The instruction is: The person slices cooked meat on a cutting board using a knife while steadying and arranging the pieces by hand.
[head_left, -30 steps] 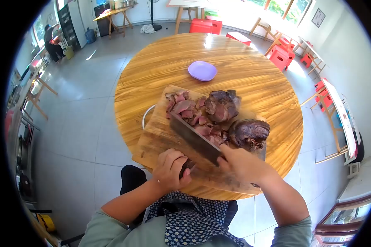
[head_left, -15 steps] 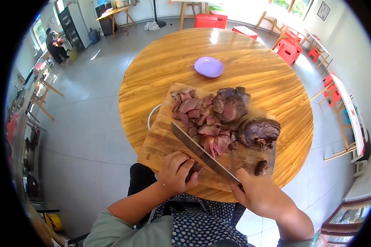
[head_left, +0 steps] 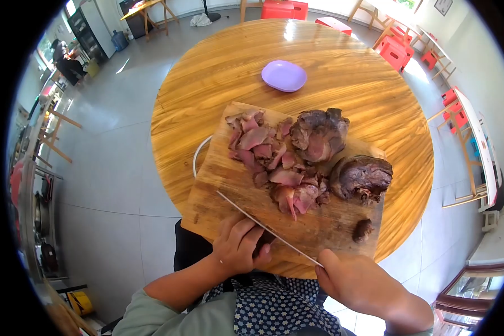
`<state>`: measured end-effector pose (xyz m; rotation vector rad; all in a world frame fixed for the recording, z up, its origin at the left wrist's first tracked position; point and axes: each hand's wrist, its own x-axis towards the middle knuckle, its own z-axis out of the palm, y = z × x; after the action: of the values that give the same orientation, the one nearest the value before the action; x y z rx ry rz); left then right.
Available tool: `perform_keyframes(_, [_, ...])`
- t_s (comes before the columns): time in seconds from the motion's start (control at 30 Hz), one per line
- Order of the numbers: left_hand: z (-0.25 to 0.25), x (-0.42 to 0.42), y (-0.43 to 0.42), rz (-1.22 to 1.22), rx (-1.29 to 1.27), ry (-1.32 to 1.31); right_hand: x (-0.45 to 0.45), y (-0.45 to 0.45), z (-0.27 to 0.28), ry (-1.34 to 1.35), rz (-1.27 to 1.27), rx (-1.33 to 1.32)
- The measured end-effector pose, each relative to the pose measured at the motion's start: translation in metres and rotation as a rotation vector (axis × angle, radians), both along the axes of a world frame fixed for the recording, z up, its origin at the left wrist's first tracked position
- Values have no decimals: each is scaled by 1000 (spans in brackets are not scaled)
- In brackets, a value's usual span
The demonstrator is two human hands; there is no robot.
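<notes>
A wooden cutting board (head_left: 207, 190) lies on the round table. My left hand (head_left: 241, 245) is at the board's near edge, its fingers curled round a dark piece of meat (head_left: 265, 239). The handle of a large knife (head_left: 269, 228) is in my right hand (head_left: 355, 285); its blade, seen edge-on, runs along the fingers of my left hand at the meat. Beyond the blade is a heap of sliced meat (head_left: 256, 147). Two large dark meat chunks (head_left: 319, 134) (head_left: 363, 178) sit at the right, with a small scrap (head_left: 362, 230) nearer me.
On the round wooden table (head_left: 207, 73) a purple plate (head_left: 284, 76) stands beyond the board. Red stools (head_left: 393, 51) and side tables are farther back. A person (head_left: 67, 60) stands at the far left, by a counter.
My right hand has moved the knife from over the slices towards me, to the piece under my left hand. The blade has turned from showing its broad side to edge-on.
</notes>
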<state>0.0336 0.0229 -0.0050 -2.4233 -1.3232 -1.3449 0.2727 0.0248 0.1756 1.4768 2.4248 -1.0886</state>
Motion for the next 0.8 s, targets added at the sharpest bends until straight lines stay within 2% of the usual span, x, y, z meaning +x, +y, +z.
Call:
perform_keyframes(0.2, [0,-1,-4,-8,-33,29,14,-7,9,-54,-5,-147])
perform_keyframes(0.27, [0,-1,-4,-3,-45,42,30,-19,4,-166,47,-168])
perform_keyframes(0.33, [0,-2,-7,-5,-48,54,31,-10,9,-141,0,-312])
perform_keyframes(0.5, [-2,-4,-10,11,-61,106,23,20,9,45,5,-345])
perform_keyframes(0.63, [-11,-5,-14,23,-13,176,4,33,-2,-46,97,-379])
perform_keyframes(0.77, [-17,-6,-17,31,21,234,-18,50,-14,57,100,-256])
perform_keyframes(0.8, [-13,-4,-14,47,-5,145,-21,52,-17,86,98,-218])
